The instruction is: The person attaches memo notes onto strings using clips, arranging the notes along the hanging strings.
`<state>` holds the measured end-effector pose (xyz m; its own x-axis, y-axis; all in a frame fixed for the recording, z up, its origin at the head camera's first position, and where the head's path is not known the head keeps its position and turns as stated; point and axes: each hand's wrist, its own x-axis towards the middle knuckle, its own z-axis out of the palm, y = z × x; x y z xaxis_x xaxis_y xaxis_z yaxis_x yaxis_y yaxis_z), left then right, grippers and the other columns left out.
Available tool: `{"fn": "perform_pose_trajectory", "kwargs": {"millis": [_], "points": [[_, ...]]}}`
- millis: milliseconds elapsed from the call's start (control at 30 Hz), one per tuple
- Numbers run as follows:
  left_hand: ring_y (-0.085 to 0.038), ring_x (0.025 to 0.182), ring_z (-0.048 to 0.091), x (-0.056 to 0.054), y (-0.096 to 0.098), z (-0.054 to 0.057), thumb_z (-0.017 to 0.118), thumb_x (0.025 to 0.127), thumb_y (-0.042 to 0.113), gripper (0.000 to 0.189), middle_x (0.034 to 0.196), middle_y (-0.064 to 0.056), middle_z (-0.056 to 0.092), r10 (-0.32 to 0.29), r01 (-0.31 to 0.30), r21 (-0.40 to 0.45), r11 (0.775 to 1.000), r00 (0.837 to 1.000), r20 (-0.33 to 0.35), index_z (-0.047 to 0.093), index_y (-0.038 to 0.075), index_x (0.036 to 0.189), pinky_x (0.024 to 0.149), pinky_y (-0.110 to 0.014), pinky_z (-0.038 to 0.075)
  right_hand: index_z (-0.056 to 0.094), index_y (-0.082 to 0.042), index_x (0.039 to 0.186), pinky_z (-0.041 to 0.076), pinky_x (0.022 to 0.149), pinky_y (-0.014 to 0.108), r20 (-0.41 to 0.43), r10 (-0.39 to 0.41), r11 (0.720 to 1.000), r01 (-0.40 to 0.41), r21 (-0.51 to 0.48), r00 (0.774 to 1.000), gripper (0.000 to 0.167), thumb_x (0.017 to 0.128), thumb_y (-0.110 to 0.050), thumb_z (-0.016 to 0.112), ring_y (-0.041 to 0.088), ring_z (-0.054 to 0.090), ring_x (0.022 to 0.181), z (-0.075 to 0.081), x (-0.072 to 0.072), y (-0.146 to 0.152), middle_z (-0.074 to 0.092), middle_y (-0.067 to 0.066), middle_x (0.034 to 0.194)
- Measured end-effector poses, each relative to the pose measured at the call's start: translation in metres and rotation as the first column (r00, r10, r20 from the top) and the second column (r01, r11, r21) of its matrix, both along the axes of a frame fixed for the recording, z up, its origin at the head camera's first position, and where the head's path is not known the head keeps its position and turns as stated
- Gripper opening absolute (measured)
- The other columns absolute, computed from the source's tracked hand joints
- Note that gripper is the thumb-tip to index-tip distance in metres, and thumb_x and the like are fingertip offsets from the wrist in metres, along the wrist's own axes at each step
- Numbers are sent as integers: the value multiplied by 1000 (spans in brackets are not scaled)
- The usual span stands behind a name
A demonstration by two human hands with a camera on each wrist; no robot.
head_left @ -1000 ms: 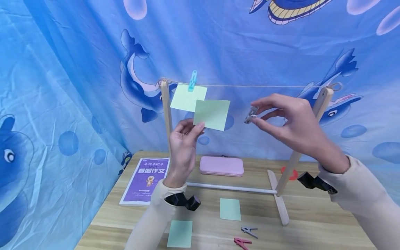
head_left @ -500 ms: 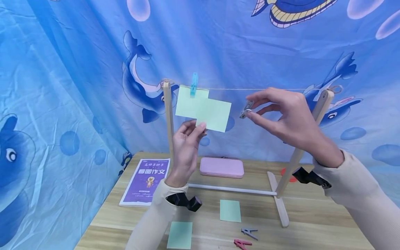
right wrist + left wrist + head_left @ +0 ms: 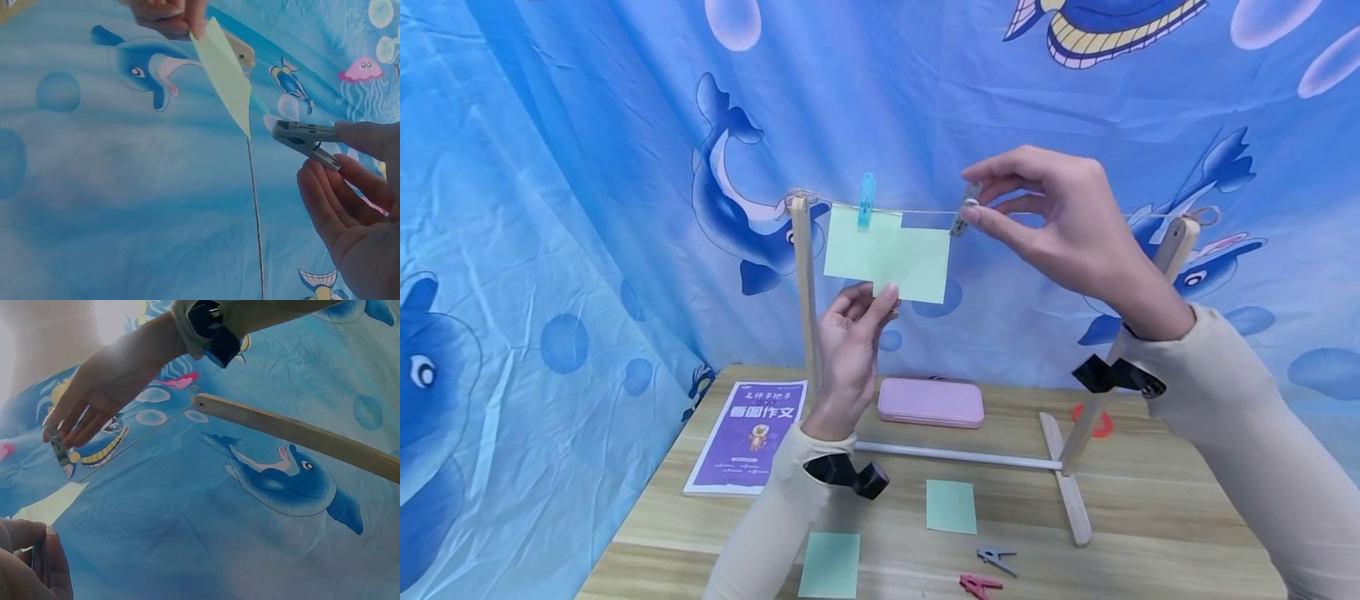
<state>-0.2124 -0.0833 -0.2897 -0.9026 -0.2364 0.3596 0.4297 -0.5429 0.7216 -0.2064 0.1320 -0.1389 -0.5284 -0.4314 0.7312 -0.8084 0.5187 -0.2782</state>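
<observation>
My left hand pinches a pale green square of paper by its lower left corner. The sheet's upper edge lies just under the string. Left of it, a second green sheet hangs from the string by a turquoise clothespin, partly overlapped by the held one. My right hand pinches a grey clothespin between thumb and fingers, its tip at the held sheet's upper right corner. In the right wrist view the grey clothespin sits beside the paper.
Wooden posts carry the string, joined below by a white rod. On the table lie a purple book, a pink case, green sheets, a grey-blue clothespin, a red clothespin and a red ring.
My right hand has moved up and left, bringing the grey clothespin to the paper's corner. The left hand has lifted its sheet slightly and straightened it near the string.
</observation>
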Motion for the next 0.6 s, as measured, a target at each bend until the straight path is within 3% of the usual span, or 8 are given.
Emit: {"fn": "perform_pose_trajectory", "kwargs": {"millis": [267,600], "points": [[-10,79,75,-10,-1,0,72,93,-5,20,82,2,74,-19,19,45,999,1000,10,59,9,97,81,-22,63,71,-11,129,59,97,18,47,0,999,2,-39,999,35,96,-23,77,-2,67,100,17,-14,-18,74,1,115],[-9,78,75,-17,1,-2,71,94,-5,18,82,2,74,-41,38,105,994,999,28,67,12,91,80,-19,64,73,-8,123,60,99,21,117,36,995,-24,-98,992,33,95,-23,78,2,70,100,23,-30,-31,75,5,115]]}}
